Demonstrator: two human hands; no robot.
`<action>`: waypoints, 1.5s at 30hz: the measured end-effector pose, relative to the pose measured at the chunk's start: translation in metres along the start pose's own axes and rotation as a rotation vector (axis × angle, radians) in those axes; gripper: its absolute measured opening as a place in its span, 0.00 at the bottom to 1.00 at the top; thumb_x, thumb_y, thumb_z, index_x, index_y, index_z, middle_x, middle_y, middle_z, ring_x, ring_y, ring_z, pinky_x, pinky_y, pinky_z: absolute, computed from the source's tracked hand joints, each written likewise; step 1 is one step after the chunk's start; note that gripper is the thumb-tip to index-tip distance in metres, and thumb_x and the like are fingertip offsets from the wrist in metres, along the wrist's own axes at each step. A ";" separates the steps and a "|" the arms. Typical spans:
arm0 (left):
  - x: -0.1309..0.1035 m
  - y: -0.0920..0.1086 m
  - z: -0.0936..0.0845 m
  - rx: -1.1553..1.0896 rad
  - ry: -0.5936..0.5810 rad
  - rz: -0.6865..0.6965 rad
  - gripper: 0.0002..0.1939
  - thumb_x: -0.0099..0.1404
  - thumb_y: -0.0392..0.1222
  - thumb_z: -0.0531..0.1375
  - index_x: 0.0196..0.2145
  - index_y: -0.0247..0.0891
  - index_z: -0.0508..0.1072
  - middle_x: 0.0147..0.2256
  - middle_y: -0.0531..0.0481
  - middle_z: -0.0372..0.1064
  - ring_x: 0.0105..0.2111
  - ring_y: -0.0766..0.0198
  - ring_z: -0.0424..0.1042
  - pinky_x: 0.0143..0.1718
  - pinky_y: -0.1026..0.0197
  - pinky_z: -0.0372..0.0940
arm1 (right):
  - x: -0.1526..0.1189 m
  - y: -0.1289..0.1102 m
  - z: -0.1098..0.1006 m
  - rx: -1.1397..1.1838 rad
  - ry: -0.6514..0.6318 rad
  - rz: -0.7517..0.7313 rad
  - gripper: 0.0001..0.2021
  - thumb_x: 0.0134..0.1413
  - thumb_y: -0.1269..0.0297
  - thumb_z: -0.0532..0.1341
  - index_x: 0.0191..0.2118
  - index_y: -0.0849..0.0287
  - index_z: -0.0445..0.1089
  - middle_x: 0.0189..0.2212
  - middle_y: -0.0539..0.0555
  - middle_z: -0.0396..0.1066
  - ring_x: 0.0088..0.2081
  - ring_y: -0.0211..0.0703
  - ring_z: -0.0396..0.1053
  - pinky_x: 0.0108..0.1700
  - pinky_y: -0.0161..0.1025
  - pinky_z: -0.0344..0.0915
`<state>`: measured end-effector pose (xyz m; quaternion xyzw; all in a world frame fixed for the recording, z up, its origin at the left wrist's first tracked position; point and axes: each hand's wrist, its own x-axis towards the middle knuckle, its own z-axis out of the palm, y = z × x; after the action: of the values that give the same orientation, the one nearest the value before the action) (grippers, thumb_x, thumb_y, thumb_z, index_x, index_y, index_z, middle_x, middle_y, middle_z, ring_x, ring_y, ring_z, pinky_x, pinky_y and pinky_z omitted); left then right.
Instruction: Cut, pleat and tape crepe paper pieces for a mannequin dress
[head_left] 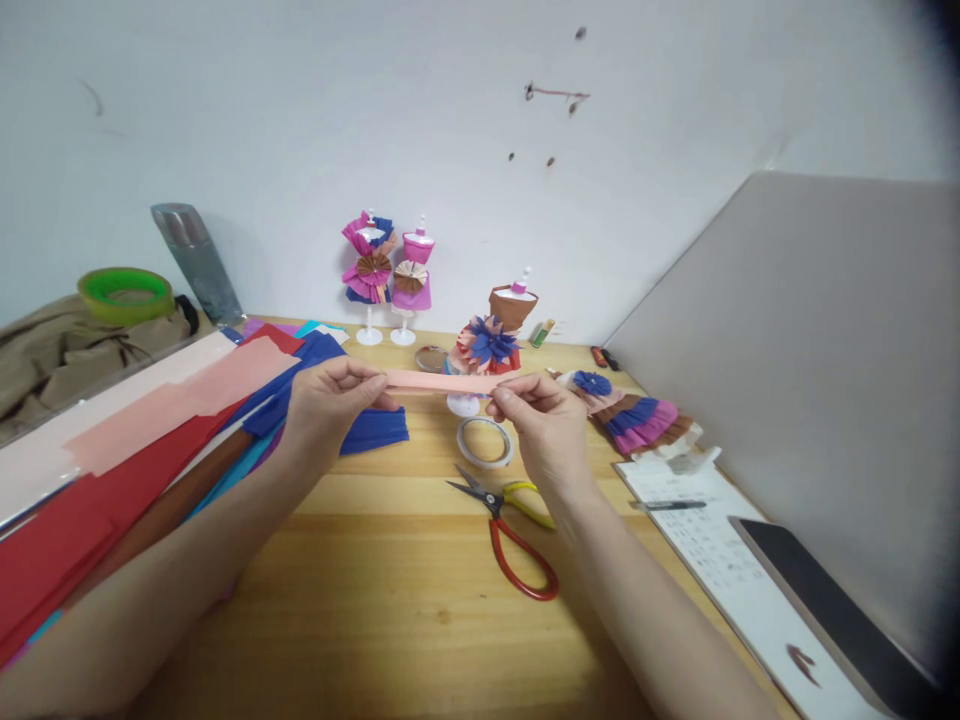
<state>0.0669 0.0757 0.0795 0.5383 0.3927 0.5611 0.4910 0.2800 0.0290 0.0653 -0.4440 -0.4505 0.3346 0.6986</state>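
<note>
A narrow peach crepe paper strip [442, 383] is stretched level between my two hands, above the table. My left hand [334, 395] pinches its left end between thumb and fingers, and my right hand [544, 410] pinches the right end. Behind the strip stands a small dress form [512, 308] with a brown top and a blue and peach paper flower; the strip hides part of it. Below the hands lie a roll of white tape [486, 462] and scissors [491, 500] with one red and one yellow handle, blades parted.
Crepe paper sheets [150, 500] in several colours cover the left side. Two dressed mini forms [369, 265] stand by the wall. At right lie a ruffled paper piece [641, 420], a written sheet [697, 540], a pen [675, 505] and a phone [817, 590]. A bottle [196, 265] leans at back left.
</note>
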 end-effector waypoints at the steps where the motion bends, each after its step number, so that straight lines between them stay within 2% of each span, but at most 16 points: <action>1: 0.000 0.000 0.000 -0.005 0.005 0.001 0.09 0.48 0.42 0.68 0.25 0.35 0.73 0.18 0.51 0.75 0.20 0.62 0.75 0.28 0.63 0.69 | 0.000 0.000 0.000 -0.015 0.006 -0.006 0.07 0.40 0.66 0.70 0.23 0.59 0.72 0.18 0.48 0.72 0.20 0.34 0.67 0.26 0.33 0.64; 9: 0.001 0.000 -0.001 0.022 0.000 0.020 0.09 0.49 0.40 0.68 0.27 0.35 0.74 0.18 0.51 0.75 0.19 0.62 0.75 0.27 0.63 0.70 | 0.001 0.003 -0.001 -0.037 0.034 -0.030 0.06 0.40 0.67 0.70 0.23 0.60 0.72 0.18 0.49 0.73 0.20 0.34 0.68 0.26 0.33 0.66; 16: 0.002 -0.003 -0.002 0.156 0.039 0.250 0.05 0.51 0.38 0.66 0.28 0.36 0.78 0.18 0.54 0.74 0.19 0.63 0.75 0.26 0.62 0.72 | 0.002 0.002 0.000 -0.016 0.053 -0.121 0.09 0.38 0.69 0.71 0.29 0.57 0.73 0.20 0.47 0.73 0.21 0.36 0.71 0.25 0.32 0.66; 20: 0.001 -0.001 -0.004 0.276 0.064 0.379 0.02 0.53 0.37 0.64 0.27 0.38 0.79 0.18 0.55 0.74 0.20 0.65 0.74 0.27 0.63 0.72 | -0.001 -0.003 0.000 -0.097 0.060 -0.207 0.06 0.41 0.68 0.70 0.30 0.57 0.75 0.22 0.48 0.75 0.23 0.38 0.72 0.28 0.35 0.69; 25: 0.000 -0.002 -0.006 0.352 0.085 0.456 0.04 0.56 0.36 0.63 0.25 0.39 0.78 0.19 0.55 0.74 0.21 0.65 0.75 0.26 0.65 0.70 | -0.003 -0.005 -0.002 -0.237 0.072 -0.315 0.06 0.44 0.67 0.68 0.32 0.57 0.77 0.27 0.51 0.77 0.26 0.40 0.73 0.30 0.39 0.71; 33: 0.000 -0.003 -0.005 0.287 0.066 0.353 0.03 0.54 0.39 0.64 0.26 0.37 0.77 0.19 0.54 0.74 0.19 0.65 0.74 0.26 0.64 0.70 | -0.002 -0.002 -0.007 -0.341 0.044 -0.443 0.01 0.51 0.68 0.65 0.30 0.56 0.75 0.28 0.50 0.75 0.28 0.40 0.71 0.33 0.39 0.68; 45: 0.002 0.004 -0.003 0.139 0.052 0.264 0.04 0.48 0.39 0.67 0.21 0.37 0.76 0.19 0.52 0.74 0.20 0.65 0.73 0.25 0.65 0.70 | 0.001 -0.007 -0.004 -0.246 0.079 -0.269 0.04 0.42 0.66 0.69 0.25 0.57 0.73 0.24 0.51 0.74 0.28 0.40 0.69 0.32 0.38 0.68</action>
<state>0.0633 0.0767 0.0831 0.6033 0.3690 0.6060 0.3642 0.2845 0.0262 0.0717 -0.4744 -0.5157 0.1629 0.6946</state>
